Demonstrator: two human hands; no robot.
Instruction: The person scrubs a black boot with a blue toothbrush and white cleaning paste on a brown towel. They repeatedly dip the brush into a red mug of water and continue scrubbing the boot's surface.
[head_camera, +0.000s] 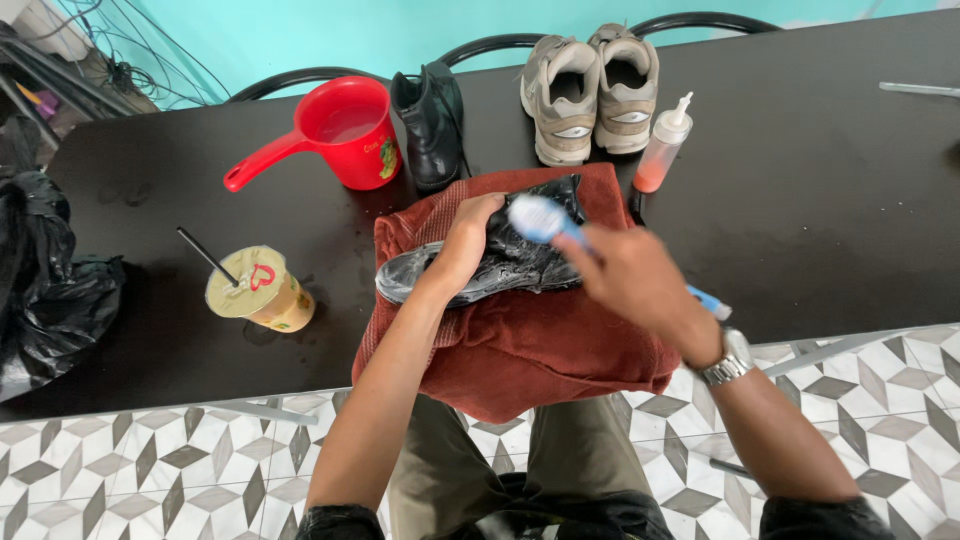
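Note:
A wet black boot (520, 262) lies on its side on a rust-red towel (520, 345) at the near edge of the dark table (800, 200). My left hand (462, 245) presses down on the boot's upper and holds it still. My right hand (625, 275) grips a blue-handled brush (540, 217), whose white head rests on the boot's surface. The brush and hand are blurred by motion. A silver watch sits on my right wrist.
A second black boot (432, 125) stands upright behind the towel, next to a red water scoop (345, 130). A pair of grey sneakers (590, 90) and a squeeze bottle of pinkish liquid (662, 150) stand at back. A sealed drink cup with straw (260, 290) sits left; a black bag (40, 270) far left.

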